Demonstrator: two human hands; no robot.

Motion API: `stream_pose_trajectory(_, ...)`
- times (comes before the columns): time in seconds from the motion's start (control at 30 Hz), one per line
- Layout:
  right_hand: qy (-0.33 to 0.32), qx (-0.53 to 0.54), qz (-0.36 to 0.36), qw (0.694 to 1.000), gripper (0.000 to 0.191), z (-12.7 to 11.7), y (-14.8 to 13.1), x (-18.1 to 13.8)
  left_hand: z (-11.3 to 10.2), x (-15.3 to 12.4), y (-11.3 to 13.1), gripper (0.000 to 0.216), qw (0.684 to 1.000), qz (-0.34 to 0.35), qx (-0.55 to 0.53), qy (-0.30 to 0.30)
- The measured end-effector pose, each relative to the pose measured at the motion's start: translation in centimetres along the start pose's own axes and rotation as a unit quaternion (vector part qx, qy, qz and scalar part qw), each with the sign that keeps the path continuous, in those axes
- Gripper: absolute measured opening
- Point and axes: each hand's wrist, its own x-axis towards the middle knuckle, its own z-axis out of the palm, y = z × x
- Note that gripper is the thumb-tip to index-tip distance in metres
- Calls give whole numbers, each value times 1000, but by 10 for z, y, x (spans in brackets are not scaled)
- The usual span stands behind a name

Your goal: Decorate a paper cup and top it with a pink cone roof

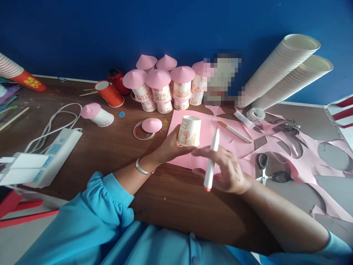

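At frame centre, the left hand [168,146] is clamped on a decorated paper cup [189,131] over pink paper [204,129]; the right hand [227,169] grips a white marker [211,159], just right of it.

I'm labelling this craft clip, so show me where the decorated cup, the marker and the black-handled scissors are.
decorated cup [189,131], head view, on its drawn side wall.
marker [211,160], head view, on the white barrel.
black-handled scissors [262,161], head view, on the upper handle loop.
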Motion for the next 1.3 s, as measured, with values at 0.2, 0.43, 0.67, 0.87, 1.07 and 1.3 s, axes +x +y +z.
stream_pose_trajectory(0.2, 12, -76, -33, 996, 33, -6, -3, 3, 3, -1, 0, 64, 999, 19, -32, -14)
stream_pose_trajectory(0.43, 25, -25, -4, 999, 41, -1, -3, 3, 3, -1, 0, 70, 1000, -1, -25, -7)
stream_pose_trajectory(0.67, 6, -37, -8, 999, 44, 0, -5, 0, 2, -1, -7, 70, 1000, 14, -5, 3)
stream_pose_trajectory(0.87, 4, -38, -4, 999, 46, 3, -5, 1, 2, -2, -10, 72, 1000, 10, -4, 0)
stream_pose_trajectory(1.07, 5, -46, -6, 999, 41, 4, -3, 1, 1, 0, -11, 73, 1000, 9, 2, -2)
stream_pose_trajectory(1.3, 10, -41, -1, 999, 38, 7, -3, 0, 5, 0, -5, 74, 1000, -5, 4, 5)
